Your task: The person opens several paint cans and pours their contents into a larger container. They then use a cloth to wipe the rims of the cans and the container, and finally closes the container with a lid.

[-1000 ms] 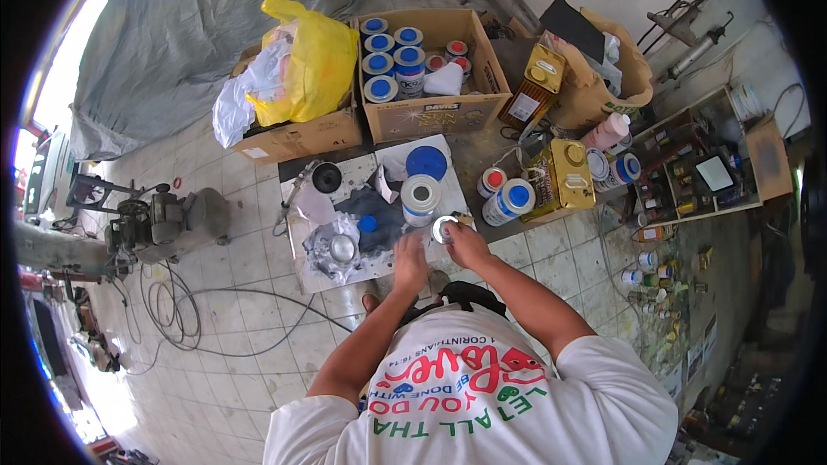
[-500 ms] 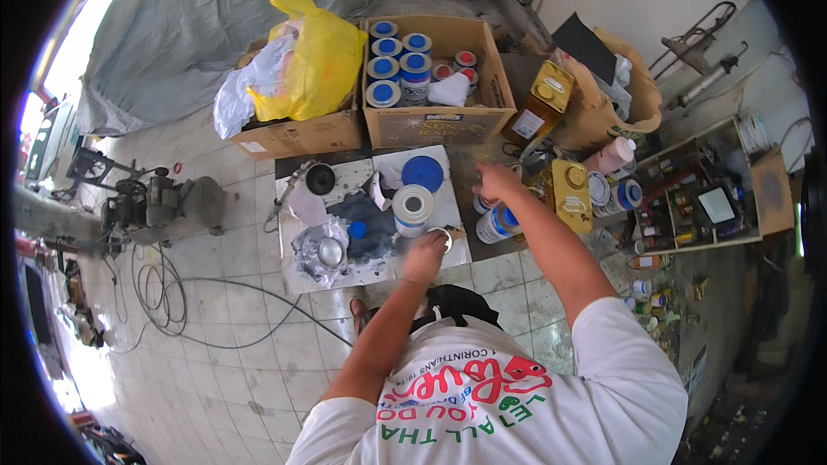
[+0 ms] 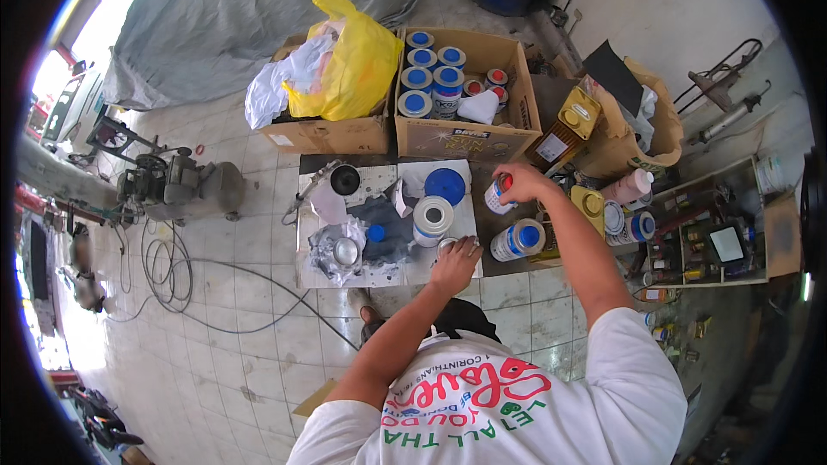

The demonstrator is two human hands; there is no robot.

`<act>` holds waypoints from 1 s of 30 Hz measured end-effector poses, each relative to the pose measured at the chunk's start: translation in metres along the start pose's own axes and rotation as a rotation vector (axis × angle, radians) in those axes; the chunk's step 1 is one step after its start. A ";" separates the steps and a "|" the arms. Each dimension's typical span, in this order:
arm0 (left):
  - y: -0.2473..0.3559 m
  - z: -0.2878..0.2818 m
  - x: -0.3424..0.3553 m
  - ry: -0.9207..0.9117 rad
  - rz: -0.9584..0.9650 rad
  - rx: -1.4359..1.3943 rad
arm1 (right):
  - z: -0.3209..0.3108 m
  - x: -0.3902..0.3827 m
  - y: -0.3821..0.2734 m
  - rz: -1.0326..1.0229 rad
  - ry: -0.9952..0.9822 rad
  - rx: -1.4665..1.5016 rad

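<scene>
My right hand [image 3: 527, 182] is closed around a small can with a red cap [image 3: 498, 193], tilted above the right end of the work surface. Just below it stands a larger blue-and-white can with a blue cap [image 3: 519, 239]. My left hand [image 3: 457, 267] reaches over a small round cup with a pale rim [image 3: 445, 246] at the near edge of the white board [image 3: 405, 273]; its fingers curl over the rim and partly hide it. Beside that cup is an open-topped metal can with a grey lid ring [image 3: 432, 220]. Behind it lies a round blue lid [image 3: 445, 186].
A metal cup [image 3: 346, 251] sits on crumpled foil, near a blue cap [image 3: 376, 232] and a black cup [image 3: 345, 179]. Behind stand a cardboard box of cans [image 3: 465, 138] and a yellow bag [image 3: 362, 69]. Yellow tins [image 3: 575, 114] are at right; a hose [image 3: 250, 263] crosses the floor.
My right hand has taken hold of the small red-capped can and raised it. My left hand has shifted onto the small round cup. The whole view has moved slightly.
</scene>
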State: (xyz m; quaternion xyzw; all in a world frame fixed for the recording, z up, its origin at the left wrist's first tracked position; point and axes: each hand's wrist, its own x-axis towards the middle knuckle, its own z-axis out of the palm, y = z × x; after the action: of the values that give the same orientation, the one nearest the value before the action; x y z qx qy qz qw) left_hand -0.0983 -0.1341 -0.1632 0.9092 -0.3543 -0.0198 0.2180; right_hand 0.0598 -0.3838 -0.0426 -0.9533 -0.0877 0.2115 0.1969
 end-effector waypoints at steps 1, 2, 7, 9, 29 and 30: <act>0.004 -0.013 0.001 -0.049 0.005 -0.092 | -0.008 -0.014 -0.012 0.003 0.179 -0.002; 0.010 -0.027 -0.001 -0.100 0.009 -0.185 | -0.013 -0.029 -0.027 0.007 0.357 -0.004; 0.029 -0.096 -0.006 0.201 0.071 -0.456 | -0.020 -0.093 -0.046 -0.026 0.345 0.197; 0.025 -0.113 -0.015 0.230 0.039 -0.502 | -0.001 -0.101 -0.057 0.004 0.536 0.156; -0.044 -0.111 -0.123 -0.418 -0.157 -0.401 | 0.164 -0.018 -0.058 0.254 0.341 -0.256; -0.049 -0.110 -0.126 -0.390 -0.186 -0.405 | 0.163 -0.033 -0.083 0.239 0.346 -0.181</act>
State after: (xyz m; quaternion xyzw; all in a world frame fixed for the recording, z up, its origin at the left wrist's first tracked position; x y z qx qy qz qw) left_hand -0.1408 0.0222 -0.0985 0.8548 -0.2937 -0.2841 0.3200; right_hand -0.0484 -0.2614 -0.1316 -0.9928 0.0424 0.0581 0.0963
